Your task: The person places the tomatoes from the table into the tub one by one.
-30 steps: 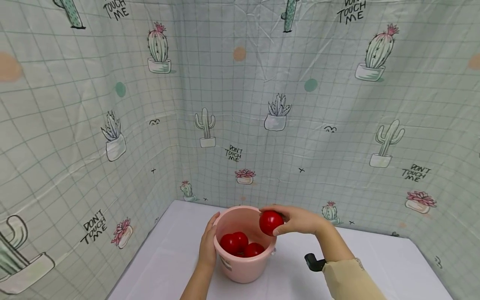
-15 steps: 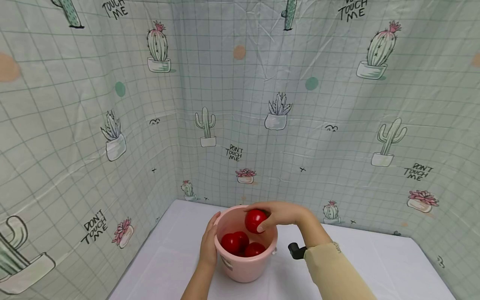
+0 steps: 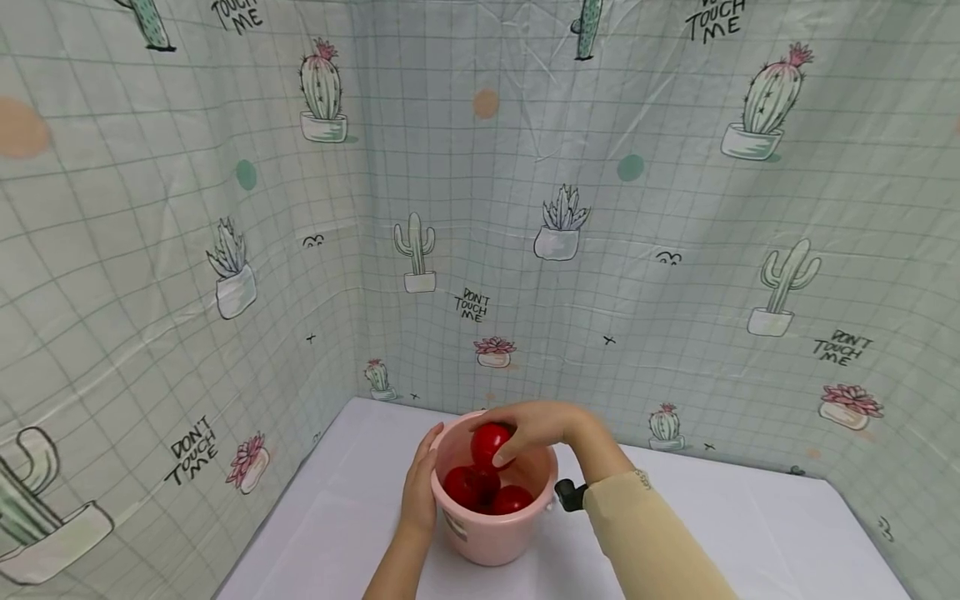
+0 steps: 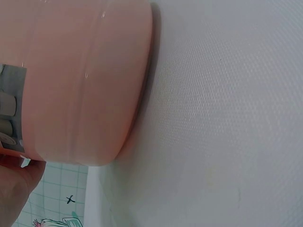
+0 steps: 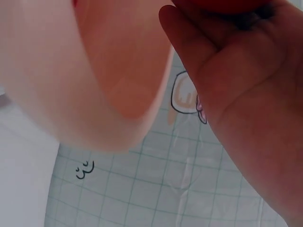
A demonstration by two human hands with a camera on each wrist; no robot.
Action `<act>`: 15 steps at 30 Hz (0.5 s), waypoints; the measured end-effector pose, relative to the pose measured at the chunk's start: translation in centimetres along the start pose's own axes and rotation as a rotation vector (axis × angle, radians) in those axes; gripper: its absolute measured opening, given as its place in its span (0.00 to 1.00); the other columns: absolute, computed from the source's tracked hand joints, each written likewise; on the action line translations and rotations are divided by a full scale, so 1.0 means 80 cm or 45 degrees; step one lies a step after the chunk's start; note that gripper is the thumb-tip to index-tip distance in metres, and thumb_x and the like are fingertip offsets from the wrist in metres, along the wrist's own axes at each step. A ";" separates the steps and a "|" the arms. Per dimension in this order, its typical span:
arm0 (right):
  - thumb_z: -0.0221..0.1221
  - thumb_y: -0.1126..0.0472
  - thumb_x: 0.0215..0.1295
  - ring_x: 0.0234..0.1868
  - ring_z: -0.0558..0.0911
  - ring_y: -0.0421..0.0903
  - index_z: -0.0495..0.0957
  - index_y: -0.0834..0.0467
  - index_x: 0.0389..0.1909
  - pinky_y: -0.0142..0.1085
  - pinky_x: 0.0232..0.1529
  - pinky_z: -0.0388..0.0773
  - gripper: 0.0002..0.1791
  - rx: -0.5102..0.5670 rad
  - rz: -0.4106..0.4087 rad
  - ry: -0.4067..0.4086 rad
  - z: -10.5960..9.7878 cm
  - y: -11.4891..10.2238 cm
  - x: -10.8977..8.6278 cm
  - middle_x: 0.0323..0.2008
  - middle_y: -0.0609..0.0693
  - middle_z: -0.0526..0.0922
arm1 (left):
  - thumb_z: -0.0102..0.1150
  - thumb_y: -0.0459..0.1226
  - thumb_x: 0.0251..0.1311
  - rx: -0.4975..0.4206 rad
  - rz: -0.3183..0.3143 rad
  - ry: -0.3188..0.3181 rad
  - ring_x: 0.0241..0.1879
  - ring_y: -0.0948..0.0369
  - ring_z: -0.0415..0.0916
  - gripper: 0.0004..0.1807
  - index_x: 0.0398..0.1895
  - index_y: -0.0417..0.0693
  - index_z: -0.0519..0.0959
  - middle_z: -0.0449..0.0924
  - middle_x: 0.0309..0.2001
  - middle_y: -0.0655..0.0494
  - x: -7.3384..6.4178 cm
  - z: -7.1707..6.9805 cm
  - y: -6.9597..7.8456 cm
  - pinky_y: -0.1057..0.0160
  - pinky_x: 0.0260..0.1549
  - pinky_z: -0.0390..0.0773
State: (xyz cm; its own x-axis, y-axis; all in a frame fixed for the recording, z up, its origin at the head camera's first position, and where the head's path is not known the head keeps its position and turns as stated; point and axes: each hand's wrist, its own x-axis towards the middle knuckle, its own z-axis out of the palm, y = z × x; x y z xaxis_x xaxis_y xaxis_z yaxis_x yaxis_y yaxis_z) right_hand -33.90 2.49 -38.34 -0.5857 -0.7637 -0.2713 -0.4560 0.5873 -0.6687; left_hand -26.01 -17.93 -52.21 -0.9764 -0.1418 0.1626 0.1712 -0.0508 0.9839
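A pink bucket (image 3: 491,533) stands upright on the white table, with several shiny round red balls (image 3: 462,486) inside. My right hand (image 3: 536,423) holds another red ball (image 3: 490,444) between thumb and fingers, within the bucket's opening and above the others. In the right wrist view, only the lower edge of the held ball (image 5: 232,4) shows above the palm. My left hand (image 3: 417,487) grips the bucket's left side near the rim. The left wrist view shows the bucket's outer wall (image 4: 90,85) and part of the left hand (image 4: 16,187) against it.
The white table (image 3: 330,508) extends to both sides of the bucket. A pale cloth (image 3: 637,317) printed with cacti hangs behind it and along the left. A black device (image 3: 571,495) sits at my right wrist, next to the beige sleeve (image 3: 645,533).
My right hand has carried the red ball leftward from the bucket's right rim to over the other balls, dipping slightly into the opening. The left hand and bucket have stayed in place.
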 end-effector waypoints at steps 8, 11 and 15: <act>0.68 0.47 0.56 0.62 0.71 0.43 0.71 0.37 0.66 0.45 0.62 0.74 0.35 -0.051 0.035 -0.085 0.006 -0.020 0.019 0.58 0.36 0.76 | 0.29 0.50 0.76 0.006 0.012 -0.012 0.76 0.53 0.54 0.25 0.73 0.68 0.62 0.62 0.74 0.61 0.000 -0.005 -0.001 0.39 0.72 0.56; 0.68 0.45 0.55 0.63 0.71 0.44 0.72 0.36 0.64 0.47 0.64 0.72 0.33 -0.113 0.088 -0.065 0.009 -0.026 0.026 0.58 0.37 0.76 | 0.29 0.49 0.76 0.009 0.023 -0.021 0.76 0.52 0.55 0.25 0.73 0.67 0.62 0.62 0.75 0.60 0.000 -0.006 -0.002 0.39 0.72 0.57; 0.69 0.43 0.54 0.62 0.71 0.44 0.75 0.34 0.61 0.50 0.64 0.71 0.31 -0.139 0.157 -0.038 0.014 -0.028 0.033 0.57 0.38 0.77 | 0.29 0.49 0.76 -0.005 0.025 -0.041 0.76 0.52 0.55 0.26 0.74 0.66 0.61 0.61 0.75 0.59 0.000 -0.005 -0.001 0.40 0.72 0.57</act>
State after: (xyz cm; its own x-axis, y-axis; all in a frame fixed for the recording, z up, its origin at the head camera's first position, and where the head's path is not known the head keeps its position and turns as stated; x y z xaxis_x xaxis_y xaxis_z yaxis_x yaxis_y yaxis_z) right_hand -33.63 -1.12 -38.35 -0.6225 -0.6907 -0.3680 -0.4528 0.7014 -0.5505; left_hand -25.95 -18.33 -52.36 -0.9767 -0.1106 0.1839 0.1905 -0.0523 0.9803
